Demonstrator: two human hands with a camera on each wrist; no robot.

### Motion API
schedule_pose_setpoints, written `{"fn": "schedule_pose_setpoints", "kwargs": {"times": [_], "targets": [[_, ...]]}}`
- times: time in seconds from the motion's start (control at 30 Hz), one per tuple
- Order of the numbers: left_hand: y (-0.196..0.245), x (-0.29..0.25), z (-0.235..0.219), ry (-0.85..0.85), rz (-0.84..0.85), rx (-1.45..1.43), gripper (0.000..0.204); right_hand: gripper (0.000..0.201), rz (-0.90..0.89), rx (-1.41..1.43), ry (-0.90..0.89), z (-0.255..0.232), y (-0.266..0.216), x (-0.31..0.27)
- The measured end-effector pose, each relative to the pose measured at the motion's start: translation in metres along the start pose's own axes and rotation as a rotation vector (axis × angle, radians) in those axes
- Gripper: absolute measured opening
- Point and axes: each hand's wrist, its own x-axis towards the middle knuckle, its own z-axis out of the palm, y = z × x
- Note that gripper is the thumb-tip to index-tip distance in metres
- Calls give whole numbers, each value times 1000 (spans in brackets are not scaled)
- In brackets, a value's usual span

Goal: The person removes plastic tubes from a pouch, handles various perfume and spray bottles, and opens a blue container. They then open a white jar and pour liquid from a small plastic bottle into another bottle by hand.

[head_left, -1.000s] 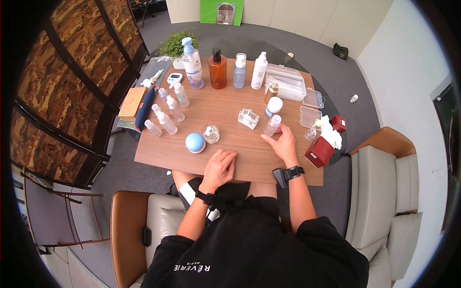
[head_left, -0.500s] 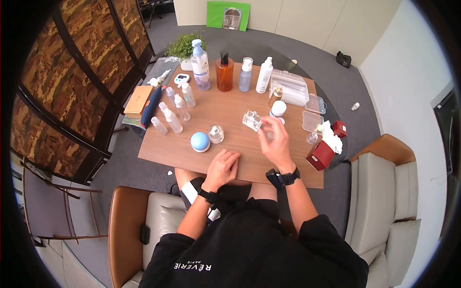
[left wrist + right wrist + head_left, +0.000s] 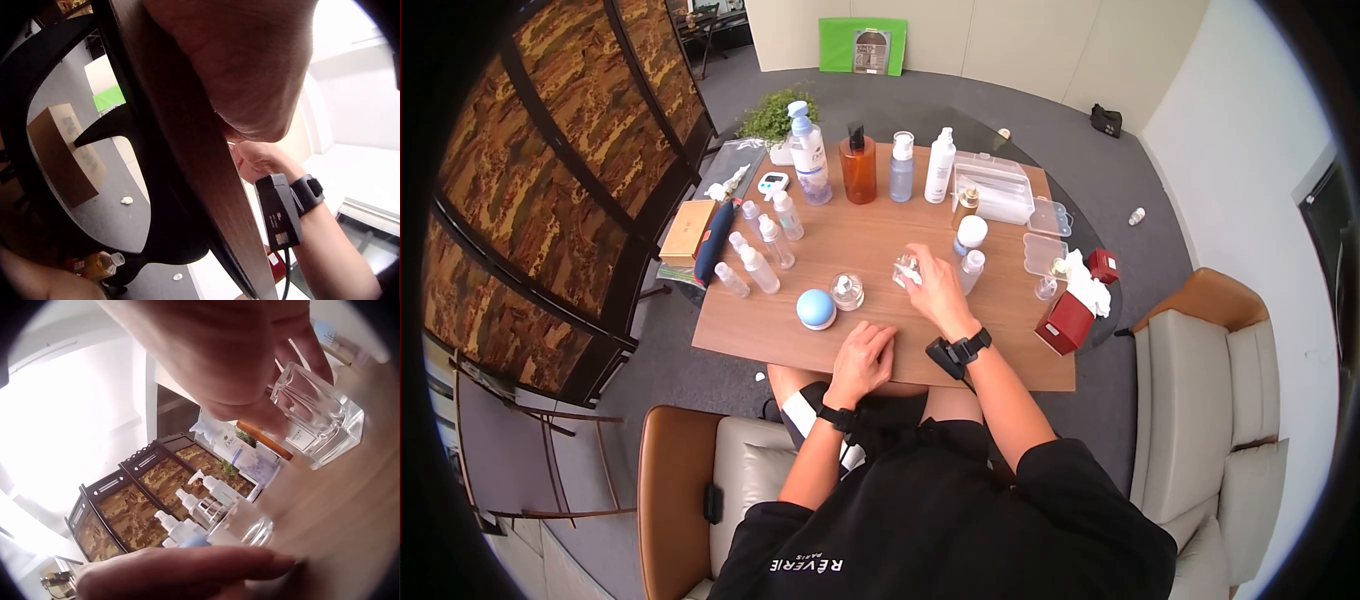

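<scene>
My right hand [image 3: 940, 292] grips a clear square glass perfume bottle [image 3: 903, 268] at the middle of the table. In the right wrist view the thumb lies by the small white label and the fingers are behind the perfume bottle [image 3: 347, 428], whose thick glass base shows. My left hand [image 3: 863, 360] rests at the table's front edge, fingers loosely curled, with nothing in it. Between the hands and the left-hand bottles stand a round glass bottle [image 3: 847, 291] and a blue ball-shaped item [image 3: 816, 309]. Just right of the right hand is a small clear bottle [image 3: 971, 270].
Several small pump and spray bottles [image 3: 758, 268] stand at the left. Along the back are a Dove pump bottle [image 3: 810, 165], an amber bottle [image 3: 858, 172], a blue bottle [image 3: 901, 175] and a white bottle [image 3: 940, 168]. A clear plastic case [image 3: 1005, 195] and red box [image 3: 1068, 322] sit right.
My right hand has left the small clear bottle, moved left and taken hold of the square perfume bottle. My left hand has stayed at the table edge.
</scene>
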Motion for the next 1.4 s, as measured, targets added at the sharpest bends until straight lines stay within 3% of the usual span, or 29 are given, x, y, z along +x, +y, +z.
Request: {"fn": "schedule_pose_setpoints", "kwargs": {"times": [0.13,0.2,0.4,0.47,0.57,0.7,0.83,0.9,1.4], "targets": [[2,2,-1,-16,-7,13,26,41,-1,161,16,-13,-12,-45],[-1,-1,1,-11,-17,8,27,37,101,317,-23,-22,-14,-71],[3,2,-2,-21,-13,17,29,40,117,215,64,-54,-2,-126],[3,3,-3,-38,-21,19,29,38,181,246,53,-70,1,-127],[7,6,-4,-36,-23,18,30,44,70,56,14,-85,22,-122],[4,4,-2,-33,-19,25,30,52,157,174,-50,-95,32,-109],[5,4,-3,-20,-30,30,29,53,187,225,26,-91,38,-106],[5,4,-3,-20,-32,24,29,51,330,333,9,-91,51,-112],[3,3,-1,-22,-7,42,29,43,296,311,78,-76,53,-112]]}}
